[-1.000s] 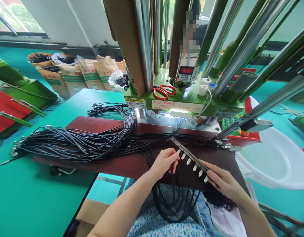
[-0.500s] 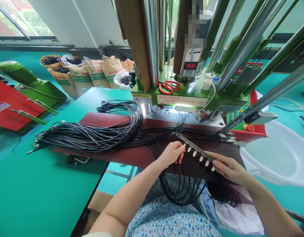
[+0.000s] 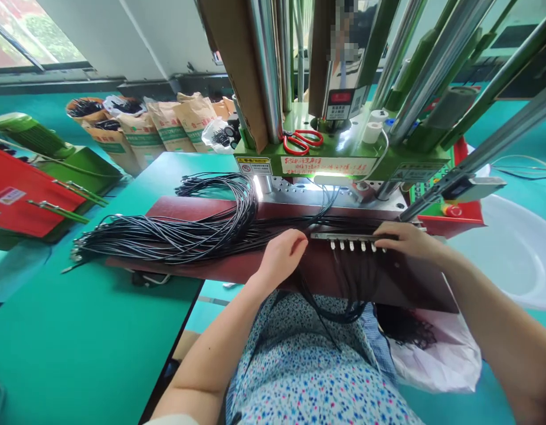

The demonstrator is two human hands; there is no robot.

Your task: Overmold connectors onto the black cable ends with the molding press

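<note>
A narrow metal bar (image 3: 322, 236) lies level along the dark red board (image 3: 237, 283), with a row of several pale cable connectors (image 3: 352, 245) sticking out of its near side. Black cables (image 3: 343, 280) run down from those connectors and loop over my lap. At the bar's right end my right hand (image 3: 405, 241) grips it between thumb and fingers. My left hand (image 3: 281, 255) is closed, fingers curled, just beside the bar's left end; what it holds, if anything, is hidden. A thick bundle of black cables (image 3: 166, 236) rests on the board to the left.
A green press (image 3: 273, 147) with steel columns stands right behind the board, red-handled scissors (image 3: 303, 141) on it. A control box with a red button (image 3: 452, 210) and a white tub (image 3: 512, 254) are at right. Paper sacks (image 3: 162, 127) line the back; a white bag (image 3: 450, 360) sits below.
The bar has gone from tilted in my hands to level and farther back on the board. My left hand has moved left, from a connector to beyond the bar's left end.
</note>
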